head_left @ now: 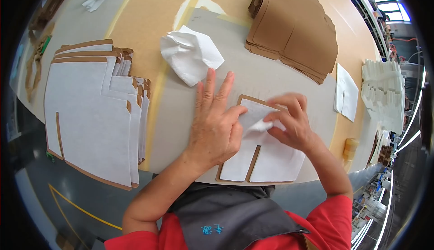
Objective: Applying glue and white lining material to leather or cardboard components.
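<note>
In front of me lies a flat brown piece faced with a white sheet [280, 166], with a narrow slit at its near edge. My left hand [213, 126] is open over its left side, its fingers spread and the index fingertip at the white surface. With thumb and fingers together, my right hand [291, 119] pinches a raised, crumpled white bit over the middle of the piece. That hand is slightly blurred, and I cannot tell whether the bit is part of the facing sheet or loose. Just beyond my left fingertips sits a crumpled white paper [190, 53].
At left is a stack of white-faced brown pieces [88, 114]. A pile of plain brown pieces [291, 24] lies at the far right. Further right are a slit white sheet [346, 92], a stack of white pieces [382, 96] and a yellowish roll [350, 148] by the table edge.
</note>
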